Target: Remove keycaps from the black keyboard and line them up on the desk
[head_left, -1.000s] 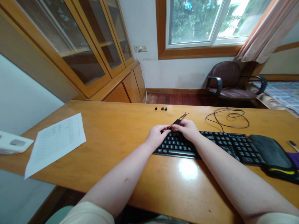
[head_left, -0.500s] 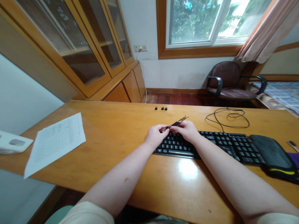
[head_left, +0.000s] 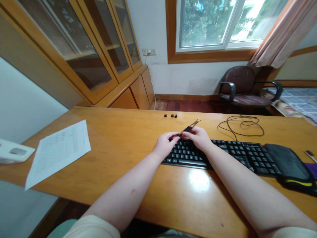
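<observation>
Head view: right hand (head_left: 200, 138) fingers pinch keycap puller (head_left: 190, 127); left hand (head_left: 165, 144) fingertips meet its tip

three small black loose keycaps (head_left: 170, 115) sit in a row, with one black computer keyboard (head_left: 223, 153) and one white printed paper sheet (head_left: 58, 148). two bare hands, left hand (head_left: 165, 145) and right hand (head_left: 199, 138); one thin dark metal tool (head_left: 189, 128), one maroon padded office chair (head_left: 244, 86).

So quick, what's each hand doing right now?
Left hand: closed, pinching the near tip of the thin dark wire-ended tool.
Right hand: closed, holding that tool's middle.
</observation>
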`<action>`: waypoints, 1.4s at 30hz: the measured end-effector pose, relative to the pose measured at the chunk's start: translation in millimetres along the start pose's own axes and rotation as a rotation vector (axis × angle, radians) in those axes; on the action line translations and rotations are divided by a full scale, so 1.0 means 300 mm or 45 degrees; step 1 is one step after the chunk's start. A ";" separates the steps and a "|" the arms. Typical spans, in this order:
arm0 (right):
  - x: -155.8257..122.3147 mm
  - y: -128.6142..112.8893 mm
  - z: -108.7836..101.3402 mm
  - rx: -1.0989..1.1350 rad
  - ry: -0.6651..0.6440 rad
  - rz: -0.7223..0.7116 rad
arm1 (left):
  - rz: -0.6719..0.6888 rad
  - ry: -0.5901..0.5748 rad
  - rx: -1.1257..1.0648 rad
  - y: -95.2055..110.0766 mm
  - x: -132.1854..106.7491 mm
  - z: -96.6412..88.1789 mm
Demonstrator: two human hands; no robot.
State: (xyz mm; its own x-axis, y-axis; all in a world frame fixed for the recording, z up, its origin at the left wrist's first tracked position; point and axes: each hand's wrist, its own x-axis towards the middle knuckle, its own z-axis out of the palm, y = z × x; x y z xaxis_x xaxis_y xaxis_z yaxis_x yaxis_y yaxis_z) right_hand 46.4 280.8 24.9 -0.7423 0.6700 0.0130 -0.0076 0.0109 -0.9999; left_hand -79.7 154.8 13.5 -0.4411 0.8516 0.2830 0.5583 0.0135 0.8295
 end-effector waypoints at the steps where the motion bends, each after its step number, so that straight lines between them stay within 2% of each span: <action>1: 0.000 0.002 -0.001 -0.006 -0.009 -0.009 | -0.002 0.002 0.005 0.000 0.000 0.001; 11: 0.005 0.040 -0.005 -0.146 -0.123 -0.120 | -0.004 0.025 -0.004 0.004 0.001 0.002; 17: -0.001 0.025 -0.003 -0.222 -0.195 -0.205 | 0.029 0.058 0.001 0.004 0.001 0.006; 25: 0.003 0.030 -0.009 -0.260 -0.138 -0.203 | 0.097 0.015 -0.005 0.010 0.005 -0.018; 33: 0.003 0.034 -0.008 -0.172 -0.178 -0.161 | -0.006 0.031 -0.073 0.000 0.013 -0.022; 42: -0.010 0.006 -0.003 -0.125 -0.268 -0.184 | -0.187 0.050 -0.292 0.005 0.015 -0.013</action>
State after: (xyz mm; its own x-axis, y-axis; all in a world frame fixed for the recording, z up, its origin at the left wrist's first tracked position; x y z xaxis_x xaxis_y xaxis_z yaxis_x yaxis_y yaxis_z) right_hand 49.3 279.6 23.0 -0.8614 0.4871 0.1442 -0.0662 0.1738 -0.9826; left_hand -83.6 156.6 18.1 -0.5351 0.8283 0.1660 0.3147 0.0131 0.9491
